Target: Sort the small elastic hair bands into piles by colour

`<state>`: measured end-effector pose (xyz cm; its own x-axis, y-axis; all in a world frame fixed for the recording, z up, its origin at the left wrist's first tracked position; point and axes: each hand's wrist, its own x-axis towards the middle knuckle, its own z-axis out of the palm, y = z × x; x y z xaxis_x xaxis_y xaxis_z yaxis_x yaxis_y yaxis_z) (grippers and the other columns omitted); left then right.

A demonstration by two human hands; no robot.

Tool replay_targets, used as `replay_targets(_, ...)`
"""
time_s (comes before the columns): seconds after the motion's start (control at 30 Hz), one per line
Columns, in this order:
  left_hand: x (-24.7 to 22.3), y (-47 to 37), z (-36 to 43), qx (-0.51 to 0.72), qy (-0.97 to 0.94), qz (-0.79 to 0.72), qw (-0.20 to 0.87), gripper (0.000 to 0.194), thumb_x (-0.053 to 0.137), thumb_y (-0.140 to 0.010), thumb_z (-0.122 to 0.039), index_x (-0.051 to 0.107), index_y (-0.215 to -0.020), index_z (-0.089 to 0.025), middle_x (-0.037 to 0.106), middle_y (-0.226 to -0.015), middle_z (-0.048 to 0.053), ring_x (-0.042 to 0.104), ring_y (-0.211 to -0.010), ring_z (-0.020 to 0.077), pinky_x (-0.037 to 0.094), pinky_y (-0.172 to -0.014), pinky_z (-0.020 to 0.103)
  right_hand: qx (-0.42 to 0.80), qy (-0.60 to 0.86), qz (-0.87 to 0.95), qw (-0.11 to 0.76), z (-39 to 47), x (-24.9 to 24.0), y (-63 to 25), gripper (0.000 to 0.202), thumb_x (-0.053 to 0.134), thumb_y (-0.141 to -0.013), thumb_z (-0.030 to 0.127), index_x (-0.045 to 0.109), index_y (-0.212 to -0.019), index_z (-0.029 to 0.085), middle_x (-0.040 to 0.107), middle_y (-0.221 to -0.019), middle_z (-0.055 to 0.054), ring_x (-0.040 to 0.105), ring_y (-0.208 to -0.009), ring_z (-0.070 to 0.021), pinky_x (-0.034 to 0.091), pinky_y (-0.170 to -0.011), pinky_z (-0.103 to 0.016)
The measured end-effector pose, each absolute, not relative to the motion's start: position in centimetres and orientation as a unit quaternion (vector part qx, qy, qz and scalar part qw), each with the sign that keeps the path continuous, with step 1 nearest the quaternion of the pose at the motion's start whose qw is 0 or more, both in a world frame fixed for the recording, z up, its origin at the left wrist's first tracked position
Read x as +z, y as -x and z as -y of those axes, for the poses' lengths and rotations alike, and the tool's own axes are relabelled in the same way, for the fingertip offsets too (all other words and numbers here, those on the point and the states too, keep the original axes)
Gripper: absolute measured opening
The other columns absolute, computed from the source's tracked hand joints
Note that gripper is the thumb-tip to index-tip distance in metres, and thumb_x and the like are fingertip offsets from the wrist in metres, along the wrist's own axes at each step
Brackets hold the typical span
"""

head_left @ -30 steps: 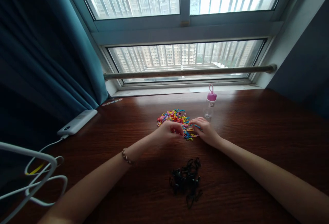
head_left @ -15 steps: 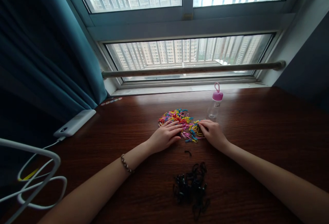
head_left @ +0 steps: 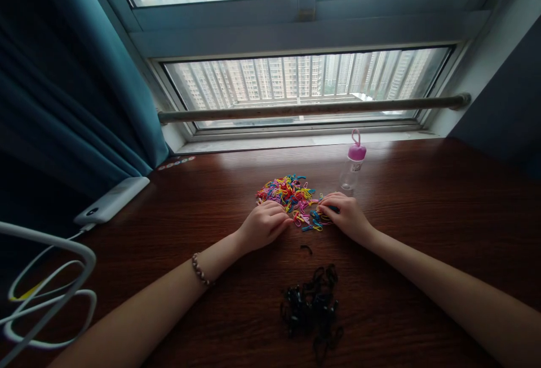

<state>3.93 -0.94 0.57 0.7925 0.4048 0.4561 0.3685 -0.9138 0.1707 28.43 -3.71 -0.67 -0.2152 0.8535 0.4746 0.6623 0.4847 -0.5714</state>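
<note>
A heap of small colourful hair ties (head_left: 287, 190) lies on the wooden table, with a looser group (head_left: 313, 221) trailing from its near right side. My left hand (head_left: 264, 224) rests at the heap's near edge, its fingers curled under; whatever may be in them is hidden. From the right, my right hand (head_left: 344, 213) reaches over the loose group with thumb and fingers bent closely together at the ties. What sits between those fingertips is too small to make out. Closer to me are a pile of black hair ties (head_left: 310, 306) and one small black piece (head_left: 306, 248).
A clear bottle with a pink lid (head_left: 356, 154) stands behind my right hand. At the left lie a white power bank (head_left: 112, 202) and looped white cable (head_left: 84, 252). The blue curtain (head_left: 84, 75) hangs there; a rail (head_left: 313, 110) crosses the window.
My left hand has drawn its outstretched fingers back off the ties and curled them. My right hand's fingers have shifted slightly left over the loose group. The whole view has shifted slightly.
</note>
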Motion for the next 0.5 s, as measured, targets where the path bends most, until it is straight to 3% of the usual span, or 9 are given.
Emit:
replay_targets(0.1,0.4,-3.7,0.9,0.248,-0.940,-0.234,0.009,0.022,0.044,-0.084,-0.022,0.058,-0.068,-0.016,0.061,-0.070,0.005,0.053,-0.072,0.0150,0.043,-0.074,0.031,0.091,0.587,0.699,0.398,3.7,-0.6,-28.8,0.032,0.048,-0.083,0.033,0.064,-0.059,0.018,0.063,-0.061,-0.003,0.056,-0.062,-0.0163,0.041,-0.062,-0.028)
replay_targets(0.17,0.4,-3.7,0.9,0.251,-0.934,-0.254,0.001,0.023,0.043,-0.085,-0.023,0.059,-0.069,-0.016,0.060,-0.068,0.005,0.053,-0.072,0.0158,0.042,-0.075,0.032,0.099,0.608,0.669,0.416,3.6,-0.6,-28.9,0.035,0.046,-0.084,0.036,0.064,-0.060,0.017,0.063,-0.062,-0.003,0.056,-0.060,-0.0157,0.040,-0.060,-0.027)
replay_targets(0.27,0.7,-4.1,1.0,0.251,-0.931,-0.264,0.011,0.021,0.043,-0.085,-0.027,0.061,-0.090,-0.016,0.063,-0.087,0.008,0.053,-0.089,0.0192,0.040,-0.084,0.035,0.132,0.574,0.673,0.447,3.3,-0.7,-29.0,0.031,0.042,-0.086,0.035,0.066,-0.076,0.018,0.067,-0.080,-0.005,0.059,-0.076,-0.0173,0.042,-0.070,-0.027)
replay_targets(0.37,1.4,-4.6,1.1,0.202,-0.952,-0.228,0.037,0.040,0.044,-0.084,-0.033,0.045,-0.122,-0.020,0.054,-0.120,0.008,0.038,-0.119,0.0236,0.026,-0.100,0.042,0.154,0.539,0.698,0.445,3.1,-0.8,-28.9,0.031,0.039,-0.088,0.034,0.066,-0.089,0.018,0.066,-0.093,-0.006,0.057,-0.091,-0.0194,0.041,-0.082,-0.030)
replay_targets(0.43,1.8,-4.8,1.2,0.151,-0.966,-0.198,0.065,0.047,0.041,-0.085,-0.036,0.034,-0.131,-0.024,0.048,-0.128,0.005,0.026,-0.128,0.0237,0.014,-0.105,0.045,0.163,0.531,0.707,0.437,3.0,-0.9,-28.8,0.034,0.037,-0.088,0.035,0.066,-0.091,0.018,0.065,-0.095,-0.007,0.056,-0.096,-0.0205,0.040,-0.085,-0.032)
replay_targets(0.5,2.0,-4.7,1.3,0.128,-0.969,-0.189,0.096,0.043,0.037,-0.087,-0.034,0.036,-0.130,-0.026,0.049,-0.127,0.003,0.024,-0.129,0.0222,0.009,-0.106,0.046,0.175,0.524,0.715,0.429,3.1,-1.0,-28.8,0.036,0.036,-0.089,0.036,0.067,-0.088,0.018,0.066,-0.093,-0.006,0.056,-0.094,-0.0208,0.042,-0.083,-0.032)
